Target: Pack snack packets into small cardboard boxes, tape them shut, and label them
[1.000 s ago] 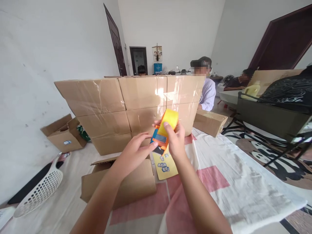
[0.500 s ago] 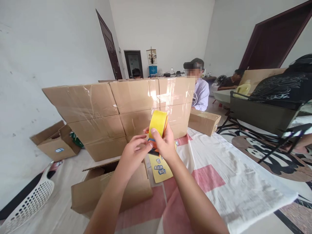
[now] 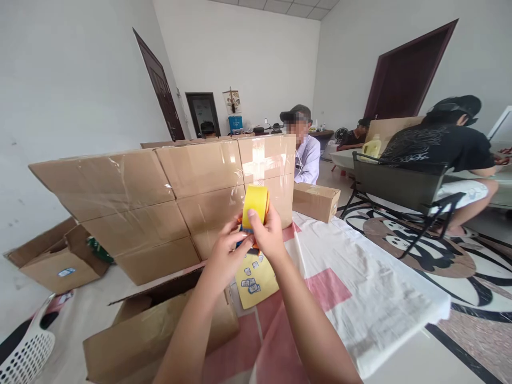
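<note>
Right hand [image 3: 269,234] grips the tape dispenser [image 3: 253,209] upright, roll uppermost; left hand [image 3: 224,255] pinches its lower front, directly alongside.

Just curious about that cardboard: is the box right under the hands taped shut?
No, the box lies open, its flap raised and dark inside showing.
</note>
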A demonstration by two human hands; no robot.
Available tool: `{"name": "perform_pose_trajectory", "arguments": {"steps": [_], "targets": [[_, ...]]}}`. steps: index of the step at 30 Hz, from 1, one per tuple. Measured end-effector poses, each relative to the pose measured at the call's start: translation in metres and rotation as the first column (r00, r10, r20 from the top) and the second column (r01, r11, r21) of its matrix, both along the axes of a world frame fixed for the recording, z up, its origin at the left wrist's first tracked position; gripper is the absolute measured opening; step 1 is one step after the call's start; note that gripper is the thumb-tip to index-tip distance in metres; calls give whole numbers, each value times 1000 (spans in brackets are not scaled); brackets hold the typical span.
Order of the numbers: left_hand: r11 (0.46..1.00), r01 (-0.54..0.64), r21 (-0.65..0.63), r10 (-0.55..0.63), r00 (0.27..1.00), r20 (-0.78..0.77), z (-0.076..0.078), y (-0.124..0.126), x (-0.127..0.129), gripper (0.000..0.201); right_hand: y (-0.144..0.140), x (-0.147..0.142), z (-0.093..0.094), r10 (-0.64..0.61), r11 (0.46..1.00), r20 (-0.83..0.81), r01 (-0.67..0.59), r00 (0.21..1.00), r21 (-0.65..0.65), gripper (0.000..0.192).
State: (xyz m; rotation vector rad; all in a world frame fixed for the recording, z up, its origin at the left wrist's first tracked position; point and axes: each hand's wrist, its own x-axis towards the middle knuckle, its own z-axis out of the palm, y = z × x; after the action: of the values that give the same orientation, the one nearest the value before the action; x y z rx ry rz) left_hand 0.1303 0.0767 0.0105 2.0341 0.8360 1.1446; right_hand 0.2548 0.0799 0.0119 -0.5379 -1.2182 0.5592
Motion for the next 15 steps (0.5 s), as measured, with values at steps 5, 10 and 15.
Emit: {"name": "perform_pose_trajectory", "arguments": {"steps": [5,10,15], "targets": [[993,-84,86,85,996,-8,-13,-9,13,25,-4,11,2,74,997,-75,-76,994,-26,23],[900,-276,337,309,950,-46,-17,-25,25,23,-4,18,1,59,998,-184,-58,981,12,23],[802,-331,497,410,911,-54,-19,-37,26,24,-3,21,-2,-34,999,-143,34,989,-3,33]]}}
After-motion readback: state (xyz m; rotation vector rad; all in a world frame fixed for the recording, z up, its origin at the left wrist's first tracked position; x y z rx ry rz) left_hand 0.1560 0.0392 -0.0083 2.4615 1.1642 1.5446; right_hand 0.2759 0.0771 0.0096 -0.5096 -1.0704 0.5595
